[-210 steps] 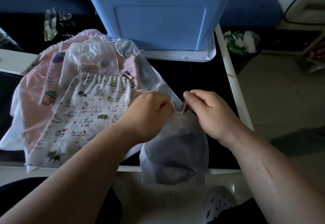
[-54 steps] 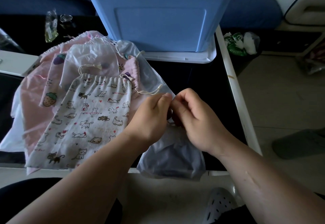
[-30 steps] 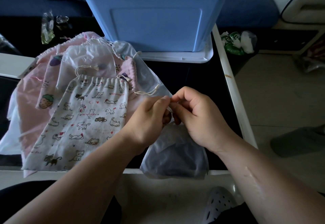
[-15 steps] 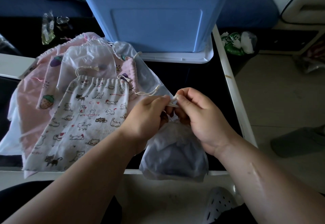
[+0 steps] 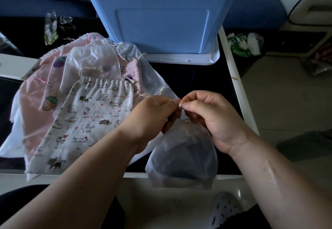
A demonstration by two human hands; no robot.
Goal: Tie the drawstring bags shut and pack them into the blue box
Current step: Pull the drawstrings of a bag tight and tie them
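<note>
Both our hands pinch the cord of a sheer white drawstring bag point(image 5: 181, 157) at the near edge of a dark glossy surface point(image 5: 188, 85).

The surface has a white rim point(image 5: 239, 92), and beyond its right side lies a pale tiled floor point(image 5: 278, 103). A tall blue plastic box point(image 5: 161, 22) stands at the far edge on a flat white lid point(image 5: 181, 60), with bare dark surface between it and our hands. The left half is covered by flat bags: a white cloth bag printed with cats point(image 5: 86, 121) lies on top of pink bags point(image 5: 34, 103). The sheer bag, with something dark inside, hangs over the near rim. Its neck is gathered just under our fingers. Our left hand point(image 5: 152, 113) and right hand point(image 5: 213, 119) each hold the thin pale cord point(image 5: 180, 105) between thumb and forefinger, fingertips almost meeting.
</note>
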